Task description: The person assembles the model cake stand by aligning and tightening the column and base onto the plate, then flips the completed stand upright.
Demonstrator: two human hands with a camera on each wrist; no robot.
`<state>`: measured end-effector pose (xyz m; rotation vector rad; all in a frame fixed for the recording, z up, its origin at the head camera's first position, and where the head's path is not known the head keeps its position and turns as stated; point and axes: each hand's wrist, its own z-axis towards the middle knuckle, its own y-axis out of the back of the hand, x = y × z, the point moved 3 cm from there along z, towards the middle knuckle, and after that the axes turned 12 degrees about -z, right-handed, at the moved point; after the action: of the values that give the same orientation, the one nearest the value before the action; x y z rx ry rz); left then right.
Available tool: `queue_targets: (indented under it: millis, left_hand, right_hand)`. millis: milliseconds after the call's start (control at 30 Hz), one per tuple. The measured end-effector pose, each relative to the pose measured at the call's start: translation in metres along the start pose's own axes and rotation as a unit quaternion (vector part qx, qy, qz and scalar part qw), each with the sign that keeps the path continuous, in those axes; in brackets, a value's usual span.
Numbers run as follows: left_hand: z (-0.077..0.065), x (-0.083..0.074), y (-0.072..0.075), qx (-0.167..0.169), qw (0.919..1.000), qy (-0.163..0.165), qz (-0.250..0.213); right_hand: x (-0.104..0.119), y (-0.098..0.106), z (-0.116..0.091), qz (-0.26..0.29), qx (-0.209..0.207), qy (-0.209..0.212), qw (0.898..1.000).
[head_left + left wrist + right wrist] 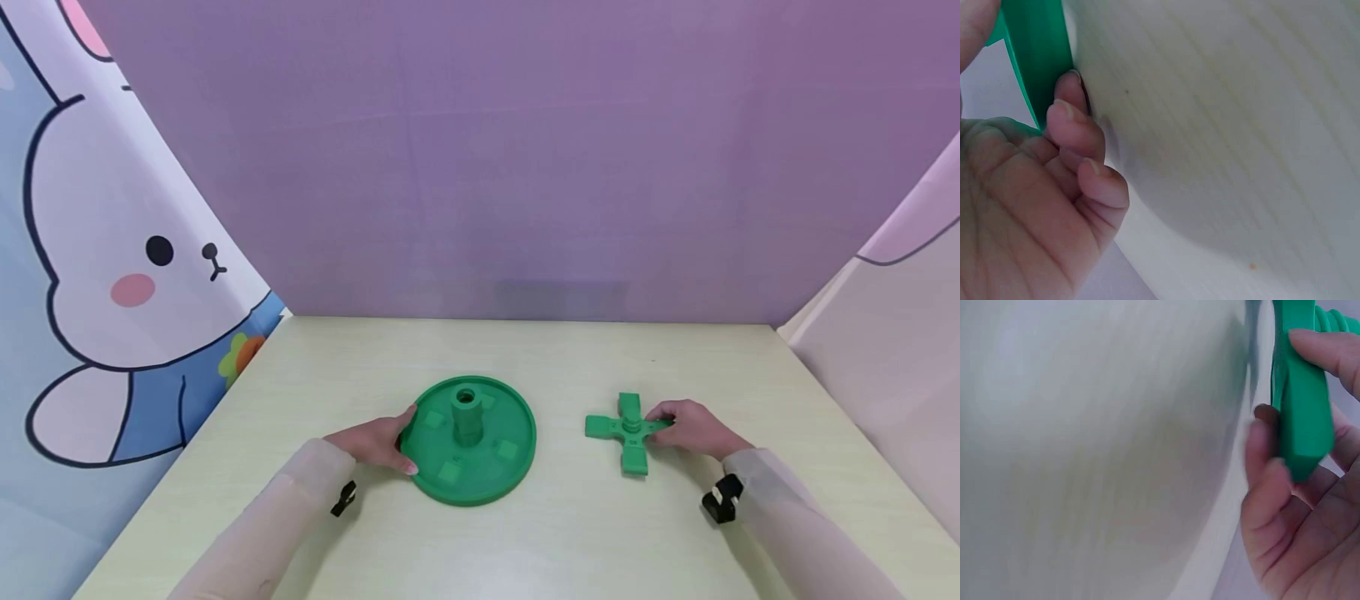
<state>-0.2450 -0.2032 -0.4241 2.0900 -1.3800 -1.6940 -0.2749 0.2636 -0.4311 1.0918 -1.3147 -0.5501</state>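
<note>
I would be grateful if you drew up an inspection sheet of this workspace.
Surface: pale wood-grained table; a small orange speck shows in the left wrist view.
Job's things: green round base with a hollow upright post at its centre; green four-armed cross to its right, apart from it.
Clutter: nothing seen.
Left hand: holds the base's edge between thumb and fingers.
Right hand: pinches one arm of the cross.
Cables: nothing seen.
Surroundings: purple backdrop behind, cartoon-printed cloth on the left, pink-and-white cloth on the right.
</note>
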Motion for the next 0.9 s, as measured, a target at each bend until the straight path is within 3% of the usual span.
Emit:
queue_targets:
  millis: [167,467,633,900]
  left_hand:
    - [-0.002,-0.003,0.0,0.001,1.0,-0.003,-0.001]
    - [-0.001,-0.005,0.003,0.005,1.0,-0.008,-0.001]
    - [-0.001,-0.004,0.003,0.008,0.9998,-0.014,-0.009]
    - [-0.003,-0.002,0.001,0.007,0.9998,-0.012,-0.015]
  right_hand:
    - [0.0,-0.005,-0.003,0.105,0.021,-0.045,0.993]
    - [0.008,-0.006,-0.008,0.27,0.055,-0.057,0.96]
    - [0.014,-0.005,-0.007,0.277,0.036,-0.058,0.959]
    - [0.026,-0.005,-0.006,0.272,-0.034,-0.067,0.959]
